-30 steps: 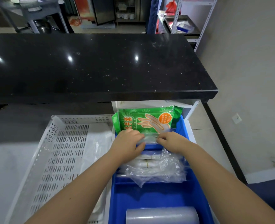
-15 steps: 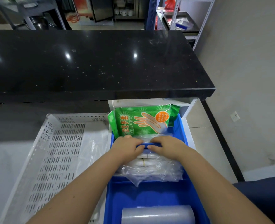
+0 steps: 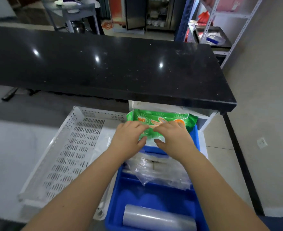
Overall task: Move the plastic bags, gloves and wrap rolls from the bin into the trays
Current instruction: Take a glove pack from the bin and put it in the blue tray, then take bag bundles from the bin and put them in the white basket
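Black counter [image 3: 104, 64], hands [image 3: 129, 135] [image 3: 174, 137] gripping glove pack [image 3: 160, 117]

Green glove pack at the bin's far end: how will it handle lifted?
Probably floppy: the green glove pack is soft film with a wavy top edge. Likely light, a flat pouch. Its glossy wrapper may slip; the left hand and right hand both hold it.

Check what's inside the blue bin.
In the blue bin: a green glove pack at the far end, gripped by the left hand and right hand; clear plastic bags mid-bin; a wrap roll nearest. Whatever lies beneath pack or bags is covered.
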